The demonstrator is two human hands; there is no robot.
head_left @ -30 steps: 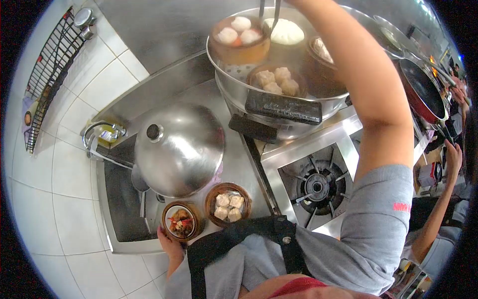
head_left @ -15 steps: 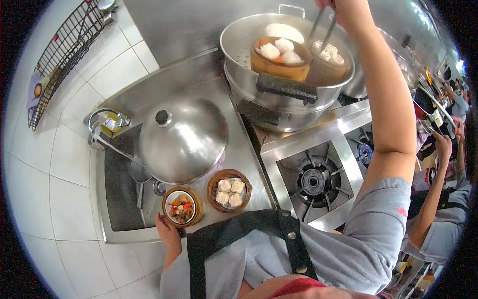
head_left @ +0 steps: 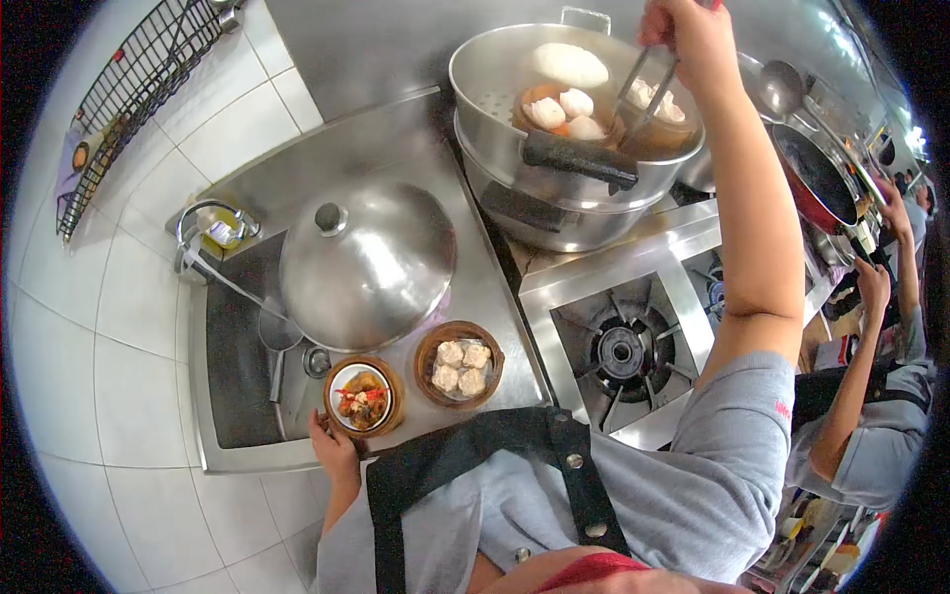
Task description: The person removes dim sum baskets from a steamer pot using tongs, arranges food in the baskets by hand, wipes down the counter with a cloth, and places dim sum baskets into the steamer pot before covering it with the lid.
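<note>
My right hand (head_left: 690,45) is closed round metal tongs (head_left: 645,94) above the steamer pot (head_left: 500,148). The tong tips are at the rim of a bamboo basket (head_left: 562,117) with white dumplings, low inside the pot. Beside it are another dumpling basket (head_left: 658,107) and a large white bun (head_left: 570,64). My left hand (head_left: 334,447) rests its fingers against a bamboo basket (head_left: 364,396) holding a small dish of food with red slices. Whether those fingers grip it is unclear. To its right sits a basket of dumplings (head_left: 459,364) on the steel counter.
A domed lid (head_left: 368,267) lies over the sink's edge, with a ladle (head_left: 279,332) and faucet (head_left: 213,223) at left. An unlit burner (head_left: 623,348) stands right of the counter. Further right are a red pan (head_left: 819,178) and a co-worker's arms (head_left: 853,381).
The tongs and the white-dumpling basket have moved from the pot's left side toward its middle, and the basket is now lower. My left hand stays by its basket. The view has shifted.
</note>
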